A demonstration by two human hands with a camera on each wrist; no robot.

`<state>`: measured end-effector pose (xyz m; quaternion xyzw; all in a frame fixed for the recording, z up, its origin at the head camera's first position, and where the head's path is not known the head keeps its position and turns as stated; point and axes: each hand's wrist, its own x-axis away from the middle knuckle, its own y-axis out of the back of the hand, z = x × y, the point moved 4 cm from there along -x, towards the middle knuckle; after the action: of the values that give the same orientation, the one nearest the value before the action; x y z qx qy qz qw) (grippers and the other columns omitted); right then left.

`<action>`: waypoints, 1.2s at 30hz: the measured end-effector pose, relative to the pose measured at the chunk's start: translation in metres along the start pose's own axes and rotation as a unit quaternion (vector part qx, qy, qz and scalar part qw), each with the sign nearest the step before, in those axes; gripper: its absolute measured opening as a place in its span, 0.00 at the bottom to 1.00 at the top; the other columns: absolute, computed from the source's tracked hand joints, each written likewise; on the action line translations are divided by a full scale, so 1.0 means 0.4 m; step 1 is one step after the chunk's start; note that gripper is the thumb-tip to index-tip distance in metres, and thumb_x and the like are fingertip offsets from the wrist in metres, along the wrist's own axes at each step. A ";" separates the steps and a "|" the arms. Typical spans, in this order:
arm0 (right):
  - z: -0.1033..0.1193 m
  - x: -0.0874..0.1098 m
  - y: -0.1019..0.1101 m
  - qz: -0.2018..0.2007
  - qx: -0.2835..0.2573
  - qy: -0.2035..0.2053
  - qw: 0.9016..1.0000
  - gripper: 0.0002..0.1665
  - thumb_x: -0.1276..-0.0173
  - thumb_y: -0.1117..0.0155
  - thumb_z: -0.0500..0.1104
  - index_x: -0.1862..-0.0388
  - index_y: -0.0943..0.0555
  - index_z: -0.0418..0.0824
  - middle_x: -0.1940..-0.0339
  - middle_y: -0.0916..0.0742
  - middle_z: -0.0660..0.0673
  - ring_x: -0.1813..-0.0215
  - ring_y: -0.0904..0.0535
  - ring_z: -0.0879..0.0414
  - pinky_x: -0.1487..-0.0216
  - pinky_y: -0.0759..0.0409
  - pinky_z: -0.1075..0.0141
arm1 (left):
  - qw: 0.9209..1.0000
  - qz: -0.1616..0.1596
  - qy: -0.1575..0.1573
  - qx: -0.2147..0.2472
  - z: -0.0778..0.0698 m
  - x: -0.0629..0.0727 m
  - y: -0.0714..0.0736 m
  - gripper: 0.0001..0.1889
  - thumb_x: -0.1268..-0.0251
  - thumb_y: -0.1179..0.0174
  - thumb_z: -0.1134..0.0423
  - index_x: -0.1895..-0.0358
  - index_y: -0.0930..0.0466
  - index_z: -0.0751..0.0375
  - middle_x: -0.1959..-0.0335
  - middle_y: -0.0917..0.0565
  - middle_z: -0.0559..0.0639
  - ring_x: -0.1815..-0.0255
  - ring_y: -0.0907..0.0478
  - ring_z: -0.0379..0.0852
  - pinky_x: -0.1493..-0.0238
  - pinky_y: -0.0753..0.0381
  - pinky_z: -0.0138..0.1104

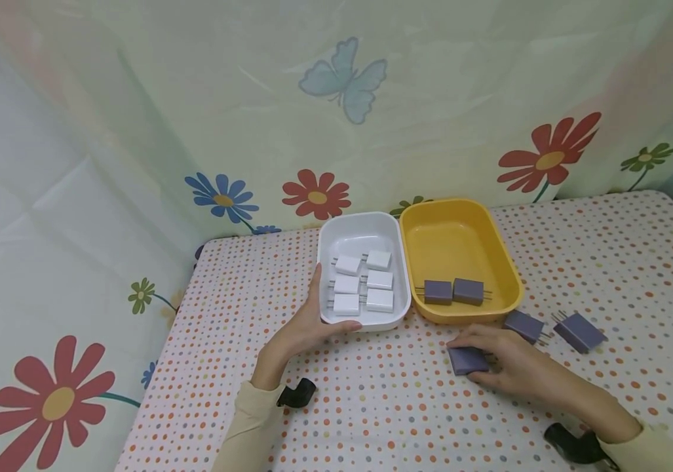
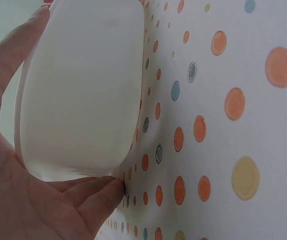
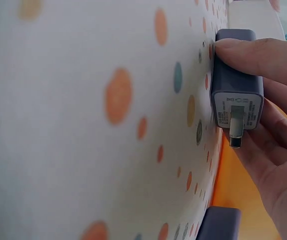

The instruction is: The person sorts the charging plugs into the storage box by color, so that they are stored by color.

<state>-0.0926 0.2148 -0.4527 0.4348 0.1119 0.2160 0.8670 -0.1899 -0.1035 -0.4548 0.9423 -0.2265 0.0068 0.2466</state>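
A white tray holds several white plug chargers in two columns. My left hand grips its near left corner, the thumb along the front and the fingers against the side. Between thumb and fingers, my right hand pinches a purple-grey plug charger just in front of the yellow tray; its metal prongs show in the right wrist view. Two purple-grey chargers lie side by side at the near end of the yellow tray.
To the right of the yellow tray, two more purple-grey chargers lie on the dotted tablecloth, one close to its corner and one farther right. A flowered curtain hangs behind the table's far edge.
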 end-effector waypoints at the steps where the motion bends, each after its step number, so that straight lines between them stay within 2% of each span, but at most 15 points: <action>1: 0.000 0.000 0.000 0.000 0.001 -0.002 1.000 0.31 0.47 0.14 0.38 0.42 0.13 0.47 0.49 0.14 0.56 0.48 0.18 0.56 0.50 0.16 0.57 | 1.000 0.000 0.000 -0.001 -0.001 0.001 0.000 0.73 0.42 0.21 0.48 0.16 0.82 0.47 0.13 0.56 0.53 0.15 0.52 0.56 0.21 0.47 0.59; 3: 0.001 0.001 0.001 0.000 0.003 -0.007 1.000 0.31 0.48 0.14 0.38 0.42 0.12 0.48 0.49 0.14 0.56 0.45 0.17 0.53 0.46 0.16 0.52 | 1.000 0.001 -0.006 0.000 -0.003 0.000 -0.001 0.73 0.41 0.21 0.49 0.16 0.82 0.47 0.13 0.56 0.53 0.15 0.52 0.56 0.21 0.47 0.59; 8: 0.001 0.004 0.002 0.001 0.001 -0.013 1.000 0.32 0.48 0.13 0.38 0.43 0.13 0.48 0.49 0.14 0.56 0.44 0.17 0.50 0.44 0.17 0.48 | 1.000 0.005 -0.011 0.005 -0.004 -0.003 -0.004 0.72 0.41 0.21 0.49 0.16 0.82 0.46 0.13 0.56 0.53 0.16 0.51 0.56 0.22 0.47 0.60; 14: -0.001 0.007 0.005 0.008 0.007 0.006 1.000 0.31 0.47 0.14 0.39 0.43 0.13 0.47 0.49 0.14 0.56 0.45 0.17 0.51 0.44 0.17 0.48 | 1.000 0.006 -0.010 0.007 -0.008 -0.004 -0.007 0.73 0.41 0.21 0.51 0.16 0.82 0.46 0.13 0.54 0.53 0.16 0.49 0.55 0.22 0.47 0.59; 17: -0.003 0.008 0.013 0.033 0.001 0.028 0.999 0.29 0.45 0.15 0.39 0.43 0.13 0.46 0.48 0.15 0.56 0.47 0.17 0.56 0.47 0.15 0.54 | 1.000 0.006 -0.008 0.007 -0.007 -0.005 -0.008 0.73 0.42 0.20 0.50 0.16 0.81 0.46 0.13 0.54 0.53 0.16 0.49 0.56 0.21 0.47 0.59; 21: 0.006 0.002 0.037 0.087 -0.020 0.066 0.994 0.26 0.42 0.17 0.39 0.44 0.14 0.47 0.47 0.15 0.55 0.49 0.20 0.63 0.52 0.16 0.63 | 1.000 -0.003 0.009 -0.002 0.003 0.001 -0.003 0.73 0.44 0.20 0.47 0.15 0.80 0.46 0.13 0.55 0.54 0.16 0.50 0.57 0.22 0.46 0.59; 25: 0.037 -0.016 0.081 0.112 -0.024 0.082 0.990 0.27 0.42 0.16 0.41 0.42 0.14 0.49 0.45 0.15 0.56 0.47 0.21 0.64 0.50 0.16 0.63 | 1.000 -0.008 0.016 -0.010 0.010 0.008 0.004 0.74 0.45 0.20 0.45 0.15 0.79 0.47 0.13 0.56 0.54 0.15 0.52 0.58 0.22 0.46 0.60; 27: 0.054 -0.031 0.113 0.106 -0.020 0.080 0.991 0.28 0.42 0.16 0.40 0.42 0.14 0.50 0.45 0.15 0.56 0.48 0.21 0.61 0.51 0.16 0.63 | 1.000 -0.008 0.013 -0.007 0.008 0.010 0.006 0.74 0.45 0.20 0.45 0.15 0.79 0.47 0.13 0.55 0.54 0.15 0.52 0.57 0.22 0.46 0.60; 31: 0.078 -0.073 0.190 0.059 -0.007 0.093 0.994 0.29 0.43 0.16 0.36 0.43 0.13 0.52 0.46 0.14 0.56 0.49 0.21 0.57 0.51 0.16 0.61 | 1.000 -0.007 0.003 -0.001 0.003 0.009 0.006 0.74 0.44 0.20 0.46 0.15 0.80 0.46 0.13 0.55 0.53 0.15 0.52 0.56 0.22 0.46 0.59; 36: 0.071 -0.145 0.264 0.007 0.004 0.103 0.995 0.28 0.44 0.15 0.35 0.44 0.13 0.49 0.47 0.14 0.55 0.49 0.20 0.56 0.48 0.16 0.57 | 1.000 -0.002 -0.009 0.010 -0.003 0.004 0.000 0.73 0.43 0.20 0.48 0.15 0.80 0.44 0.13 0.55 0.52 0.16 0.51 0.54 0.22 0.46 0.59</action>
<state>-0.1623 0.2231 -0.3508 0.4142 0.1985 0.2649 0.8479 -0.1883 -0.1034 -0.4535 0.9452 -0.2266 0.0005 0.2349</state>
